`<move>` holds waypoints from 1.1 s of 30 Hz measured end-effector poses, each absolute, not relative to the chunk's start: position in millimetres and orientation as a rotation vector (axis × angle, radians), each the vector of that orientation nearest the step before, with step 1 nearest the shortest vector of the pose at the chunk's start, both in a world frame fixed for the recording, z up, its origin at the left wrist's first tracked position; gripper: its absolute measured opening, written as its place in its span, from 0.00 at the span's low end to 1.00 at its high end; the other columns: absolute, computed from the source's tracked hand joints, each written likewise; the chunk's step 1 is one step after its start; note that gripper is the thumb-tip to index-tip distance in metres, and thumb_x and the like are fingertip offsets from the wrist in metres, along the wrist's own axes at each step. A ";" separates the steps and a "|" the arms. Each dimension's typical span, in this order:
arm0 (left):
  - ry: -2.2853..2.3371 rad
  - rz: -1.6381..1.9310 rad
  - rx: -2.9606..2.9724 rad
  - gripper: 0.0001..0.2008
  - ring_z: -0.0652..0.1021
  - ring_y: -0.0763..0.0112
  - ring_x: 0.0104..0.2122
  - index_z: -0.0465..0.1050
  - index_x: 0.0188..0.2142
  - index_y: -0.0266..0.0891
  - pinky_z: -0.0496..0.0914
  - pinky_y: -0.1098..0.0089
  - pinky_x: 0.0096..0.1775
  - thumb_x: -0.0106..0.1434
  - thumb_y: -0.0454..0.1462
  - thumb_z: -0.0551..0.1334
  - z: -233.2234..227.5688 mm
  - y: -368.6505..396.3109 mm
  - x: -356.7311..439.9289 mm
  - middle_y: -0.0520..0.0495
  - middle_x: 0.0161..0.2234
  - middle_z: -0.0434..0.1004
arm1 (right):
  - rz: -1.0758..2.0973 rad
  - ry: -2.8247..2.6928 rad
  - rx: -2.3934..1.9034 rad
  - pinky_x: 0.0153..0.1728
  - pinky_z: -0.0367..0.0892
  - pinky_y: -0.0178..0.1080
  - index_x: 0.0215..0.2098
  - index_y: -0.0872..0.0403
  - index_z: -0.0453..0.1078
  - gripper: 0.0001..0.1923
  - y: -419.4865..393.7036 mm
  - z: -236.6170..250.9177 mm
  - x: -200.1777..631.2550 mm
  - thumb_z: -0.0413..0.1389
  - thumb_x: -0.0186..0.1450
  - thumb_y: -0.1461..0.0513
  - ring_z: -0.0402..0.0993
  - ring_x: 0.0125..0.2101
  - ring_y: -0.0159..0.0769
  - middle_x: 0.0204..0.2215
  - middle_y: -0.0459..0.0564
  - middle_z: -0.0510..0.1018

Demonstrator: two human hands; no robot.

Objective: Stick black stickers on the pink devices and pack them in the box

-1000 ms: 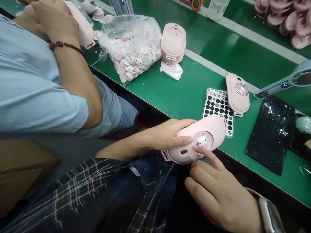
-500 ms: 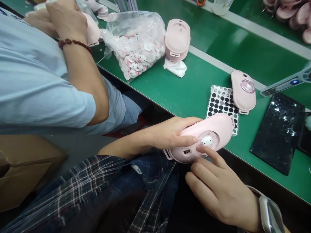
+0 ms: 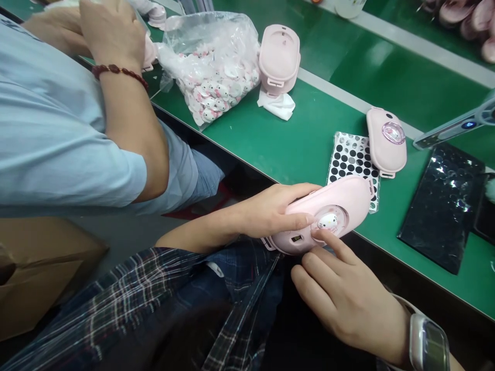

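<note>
While gripped: smooth pink shell (image 3: 340, 201) (rounded).

Pale pink oblong case (image 3: 328, 214) with rounded ends, being held tilted at the near edge of the green bench (image 3: 294, 139), face up, round clear window showing a white cat-face badge (image 3: 328, 221), small dark display (image 3: 297, 238) beside it

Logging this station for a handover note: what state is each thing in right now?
Held pink case: in the left hand, cat badge seated in its round window.
Right hand: index fingertip pressing the badge.
Second pink case: lying on the green bench, untouched.
Bag of badges: lying slumped, full.
Dotted sheet: flat, partly covered.
</note>
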State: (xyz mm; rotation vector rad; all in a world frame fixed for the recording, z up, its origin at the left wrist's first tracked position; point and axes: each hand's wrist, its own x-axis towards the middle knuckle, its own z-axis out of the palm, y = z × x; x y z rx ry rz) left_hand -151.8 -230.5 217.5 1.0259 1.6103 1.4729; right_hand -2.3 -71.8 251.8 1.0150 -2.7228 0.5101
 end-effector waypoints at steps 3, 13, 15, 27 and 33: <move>1.624 1.483 1.020 0.34 0.79 0.54 0.52 0.69 0.63 0.35 0.71 0.61 0.54 0.66 0.54 0.63 216.5 -230.4 -151.4 0.39 0.58 0.79 | 0.504 -2.722 1.004 0.60 0.61 0.51 0.35 0.57 0.76 0.20 -73.2 251.9 -3.2 0.42 0.73 0.71 0.58 0.27 0.38 0.23 0.46 0.67; 1.656 1.506 1.027 0.33 0.78 0.53 0.54 0.69 0.64 0.36 0.70 0.59 0.56 0.67 0.54 0.63 216.1 -229.2 -148.0 0.39 0.59 0.78 | 0.467 -2.733 0.944 0.57 0.62 0.50 0.33 0.57 0.76 0.20 -76.1 249.3 -5.1 0.43 0.73 0.72 0.60 0.27 0.38 0.24 0.47 0.68; 1.658 1.516 1.016 0.34 0.78 0.52 0.53 0.69 0.64 0.36 0.70 0.59 0.55 0.67 0.55 0.63 214.5 -229.5 -147.4 0.39 0.59 0.78 | 0.471 -2.740 0.929 0.58 0.62 0.50 0.34 0.58 0.76 0.20 -75.4 248.6 -4.9 0.43 0.73 0.72 0.60 0.27 0.37 0.24 0.47 0.68; 1.632 1.591 0.906 0.34 0.78 0.52 0.54 0.70 0.63 0.37 0.70 0.58 0.56 0.66 0.55 0.63 209.3 -229.3 -144.4 0.40 0.59 0.78 | 0.695 -2.719 0.902 0.56 0.66 0.47 0.39 0.58 0.72 0.13 -66.3 254.5 -2.8 0.46 0.72 0.72 0.67 0.27 0.34 0.26 0.46 0.71; 1.660 1.669 0.851 0.35 0.77 0.50 0.56 0.68 0.65 0.37 0.69 0.58 0.58 0.66 0.55 0.64 203.9 -229.4 -141.5 0.39 0.60 0.76 | 1.528 -2.356 0.117 0.41 0.75 0.44 0.39 0.51 0.67 0.15 -47.0 262.5 13.8 0.58 0.65 0.76 0.79 0.33 0.37 0.32 0.45 0.77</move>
